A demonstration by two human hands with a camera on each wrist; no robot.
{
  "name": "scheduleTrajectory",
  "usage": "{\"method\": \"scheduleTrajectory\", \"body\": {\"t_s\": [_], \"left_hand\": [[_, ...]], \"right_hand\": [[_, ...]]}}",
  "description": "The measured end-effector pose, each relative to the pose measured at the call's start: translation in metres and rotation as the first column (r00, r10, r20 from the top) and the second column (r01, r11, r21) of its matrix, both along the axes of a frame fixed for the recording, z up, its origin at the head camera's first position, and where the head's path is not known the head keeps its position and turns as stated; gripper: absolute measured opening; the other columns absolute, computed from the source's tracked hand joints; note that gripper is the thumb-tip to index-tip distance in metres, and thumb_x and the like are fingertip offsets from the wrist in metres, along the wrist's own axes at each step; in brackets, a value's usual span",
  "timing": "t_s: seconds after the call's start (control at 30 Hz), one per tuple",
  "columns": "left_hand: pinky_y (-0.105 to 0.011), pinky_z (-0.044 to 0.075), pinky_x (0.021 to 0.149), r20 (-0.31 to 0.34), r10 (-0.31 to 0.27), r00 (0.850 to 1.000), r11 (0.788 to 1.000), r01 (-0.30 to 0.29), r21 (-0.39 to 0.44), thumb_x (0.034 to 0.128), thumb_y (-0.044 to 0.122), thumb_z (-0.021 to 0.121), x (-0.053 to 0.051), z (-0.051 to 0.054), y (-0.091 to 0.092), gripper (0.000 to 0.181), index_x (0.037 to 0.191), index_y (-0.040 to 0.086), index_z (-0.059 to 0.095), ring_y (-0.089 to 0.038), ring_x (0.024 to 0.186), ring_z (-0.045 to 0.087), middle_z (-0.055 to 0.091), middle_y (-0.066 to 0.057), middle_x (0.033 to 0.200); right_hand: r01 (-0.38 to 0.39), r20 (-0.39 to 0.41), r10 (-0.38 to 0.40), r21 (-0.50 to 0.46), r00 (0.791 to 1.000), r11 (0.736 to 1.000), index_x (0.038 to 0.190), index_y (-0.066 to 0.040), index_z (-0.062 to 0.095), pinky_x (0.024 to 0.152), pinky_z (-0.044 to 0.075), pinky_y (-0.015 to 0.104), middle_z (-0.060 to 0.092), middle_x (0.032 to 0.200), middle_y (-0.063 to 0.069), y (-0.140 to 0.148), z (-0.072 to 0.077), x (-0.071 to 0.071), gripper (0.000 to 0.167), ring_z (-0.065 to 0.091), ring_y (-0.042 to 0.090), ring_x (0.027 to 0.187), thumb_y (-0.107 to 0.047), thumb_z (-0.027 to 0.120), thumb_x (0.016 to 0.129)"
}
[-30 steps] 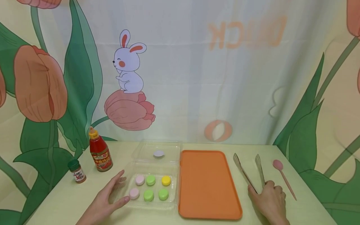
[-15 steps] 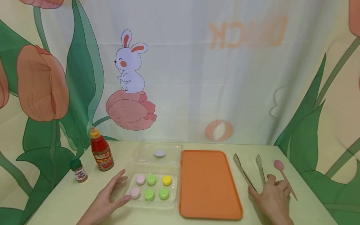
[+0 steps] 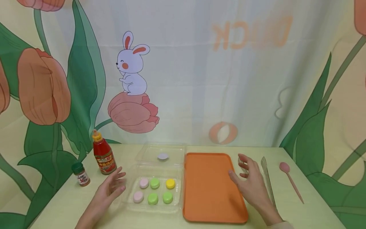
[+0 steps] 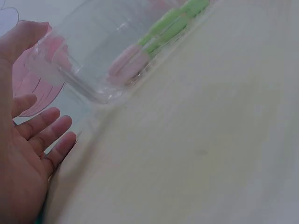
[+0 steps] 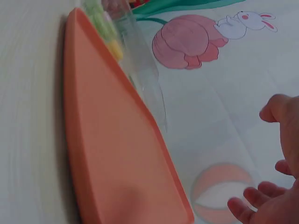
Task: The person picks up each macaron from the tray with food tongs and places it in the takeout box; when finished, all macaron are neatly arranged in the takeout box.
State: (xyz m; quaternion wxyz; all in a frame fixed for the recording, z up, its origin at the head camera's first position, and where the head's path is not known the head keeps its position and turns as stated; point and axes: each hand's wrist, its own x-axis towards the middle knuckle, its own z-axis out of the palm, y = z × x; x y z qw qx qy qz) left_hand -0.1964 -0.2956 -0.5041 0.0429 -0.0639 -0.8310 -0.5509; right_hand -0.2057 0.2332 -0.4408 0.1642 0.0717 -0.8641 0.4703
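Observation:
My left hand [image 3: 104,194] hovers at the left side of a clear plastic container [image 3: 128,206], its fingers loosely bent around nothing. Several macarons sit in the container: pink ones [image 3: 138,197], green ones [image 3: 152,198] and a yellow one [image 3: 170,183]. In the left wrist view, a gap shows between the hand [image 4: 37,140] and the container wall [image 4: 93,70]. Over the right edge of the orange tray [image 3: 213,187], my right hand [image 3: 251,183] is raised with fingers spread and nothing held. Metal tongs [image 3: 267,178] lie beneath it, partly hidden by the hand and forearm.
A pink spoon [image 3: 291,181] lies at the right. Back left stand a red sauce bottle [image 3: 104,157] and a green-capped spice jar [image 3: 81,175]. The container's lid [image 3: 174,152] is folded back toward the printed curtain [image 3: 186,79].
My right hand has let go of the tongs and risen forward and left over the tray's edge. My left hand has drawn slightly back from the container.

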Motion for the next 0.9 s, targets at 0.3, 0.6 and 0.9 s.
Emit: {"method": "scheduleTrajectory", "body": {"t_s": [0.3,0.6,0.9], "left_hand": [[-0.015,0.056,0.1,-0.04,0.028,0.999,0.999,-0.027,0.022,0.117,0.028,0.061,-0.024,0.002,-0.007,0.06,0.169,0.004,0.041,-0.031,0.139,0.064,0.055,-0.024,0.163],[-0.018,0.058,0.098,-0.038,0.022,0.999,0.999,-0.02,0.043,0.1171,0.03,0.061,-0.045,0.002,0.0,0.057,0.164,0.0,0.047,0.003,0.121,0.063,0.057,-0.025,0.16],[-0.035,0.057,0.108,0.066,0.042,0.997,0.996,-0.037,-0.079,0.115,0.047,0.061,-0.065,0.005,0.008,0.068,0.168,0.007,0.046,-0.035,0.142,0.06,0.06,-0.02,0.16]], "right_hand": [[-0.246,0.029,0.255,-0.177,0.967,0.953,0.167,-0.016,0.042,0.111,0.059,0.051,0.053,0.161,0.013,-0.043,0.003,-0.021,0.074,0.057,0.039,0.147,-0.029,0.082,0.105],[-0.319,0.027,0.336,-0.254,0.941,0.913,0.168,-0.018,0.041,0.11,0.06,0.041,0.052,0.16,0.013,-0.073,-0.01,-0.039,0.073,0.06,0.038,0.144,-0.028,0.079,0.107],[-0.301,0.122,0.351,-0.308,0.928,0.903,0.166,-0.017,0.046,0.099,0.065,0.047,0.058,0.157,0.013,-0.106,-0.021,-0.059,0.072,0.063,0.036,0.14,-0.029,0.082,0.104]]}}
